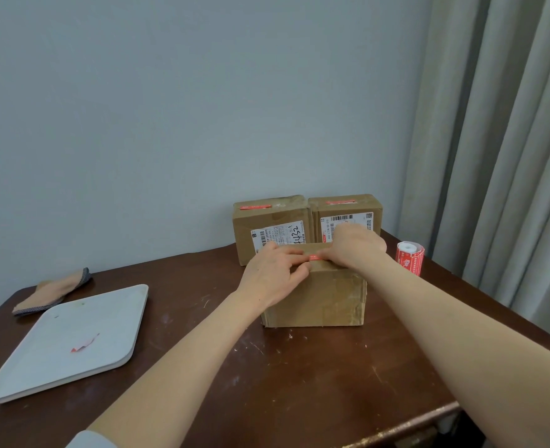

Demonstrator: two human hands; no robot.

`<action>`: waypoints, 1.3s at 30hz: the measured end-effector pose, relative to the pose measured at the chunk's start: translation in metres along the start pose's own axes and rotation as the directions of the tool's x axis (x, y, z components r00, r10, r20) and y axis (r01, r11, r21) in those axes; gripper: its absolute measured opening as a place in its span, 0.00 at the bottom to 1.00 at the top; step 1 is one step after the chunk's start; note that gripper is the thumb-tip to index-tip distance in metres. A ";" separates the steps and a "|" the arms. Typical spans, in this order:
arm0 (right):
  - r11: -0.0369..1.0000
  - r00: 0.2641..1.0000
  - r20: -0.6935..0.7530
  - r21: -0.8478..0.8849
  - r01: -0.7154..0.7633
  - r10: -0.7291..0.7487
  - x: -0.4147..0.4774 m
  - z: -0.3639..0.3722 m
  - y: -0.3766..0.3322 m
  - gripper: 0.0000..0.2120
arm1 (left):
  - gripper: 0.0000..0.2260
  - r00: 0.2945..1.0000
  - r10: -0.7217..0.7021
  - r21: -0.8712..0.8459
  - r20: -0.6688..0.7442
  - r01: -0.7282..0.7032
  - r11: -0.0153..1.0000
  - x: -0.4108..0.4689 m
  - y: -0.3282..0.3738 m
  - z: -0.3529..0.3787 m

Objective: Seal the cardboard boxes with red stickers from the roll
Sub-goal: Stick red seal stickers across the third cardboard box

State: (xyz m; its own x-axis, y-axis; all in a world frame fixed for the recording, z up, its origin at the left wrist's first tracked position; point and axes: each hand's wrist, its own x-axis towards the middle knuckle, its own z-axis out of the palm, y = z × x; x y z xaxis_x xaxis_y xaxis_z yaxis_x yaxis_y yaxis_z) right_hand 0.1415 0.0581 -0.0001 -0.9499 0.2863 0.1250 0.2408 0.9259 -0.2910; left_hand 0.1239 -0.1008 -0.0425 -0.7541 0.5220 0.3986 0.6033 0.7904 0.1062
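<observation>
A plain cardboard box stands in the middle of the brown table. Across its top front edge lies a red sticker. My left hand pinches the sticker's left end and rests on the box's left top corner. My right hand presses on the sticker's right end, fingers curled down on the box top. Behind stand two more boxes, the left one and the right one, each with a red sticker on top and a white shipping label. The red sticker roll stands upright at the right.
A white square tray with a red scrap of paper lies at the left. A folded tan cloth lies behind it. The wall is just behind the boxes, a grey curtain hangs at the right, and the table's front edge is near.
</observation>
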 end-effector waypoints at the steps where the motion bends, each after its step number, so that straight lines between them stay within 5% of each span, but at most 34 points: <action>1: 1.000 1.000 -0.003 -0.006 0.005 -0.005 -0.001 0.000 0.000 0.15 | 0.17 1.000 -0.002 0.001 0.001 0.002 1.000 0.000 0.000 0.000; 9: 0.995 0.999 -0.008 0.091 -0.046 0.047 0.001 0.001 0.004 0.15 | 0.20 0.999 -0.043 0.019 0.005 0.043 0.999 -0.002 0.004 -0.003; 13: 0.993 0.998 -0.035 0.114 -0.040 0.044 0.003 0.005 0.007 0.04 | 0.19 0.994 -0.113 -0.020 -0.013 0.112 0.993 -0.001 0.006 -0.002; 18: 0.983 0.981 -0.109 0.078 0.168 -0.159 -0.005 0.006 0.011 0.16 | 0.18 0.995 -0.080 0.067 -0.061 0.085 0.994 -0.005 0.010 -0.003; 22: 0.940 0.940 0.020 -0.003 0.340 -0.340 -0.016 0.011 0.010 0.20 | 0.18 0.998 -0.065 0.117 0.006 0.064 0.991 -0.010 0.016 0.000; 27: 0.938 0.931 0.149 -0.050 0.344 -0.334 -0.021 0.020 0.009 0.23 | 0.21 0.993 -0.088 0.164 0.078 0.075 0.984 -0.010 0.018 -0.001; 39: 0.932 0.932 0.113 -0.072 0.354 -0.346 -0.021 0.022 0.012 0.30 | 0.26 0.980 -0.144 0.152 0.135 0.123 0.981 -0.003 0.013 -0.004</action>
State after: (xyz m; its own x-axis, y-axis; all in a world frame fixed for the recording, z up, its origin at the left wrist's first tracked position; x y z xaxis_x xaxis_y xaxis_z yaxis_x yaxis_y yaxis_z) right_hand 0.1601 0.0581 -0.0272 -0.9906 -0.0810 0.1101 -0.0980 0.9824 -0.1591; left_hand 0.1349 -0.0936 -0.0387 -0.8613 0.4408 0.2529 0.4589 0.8883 0.0146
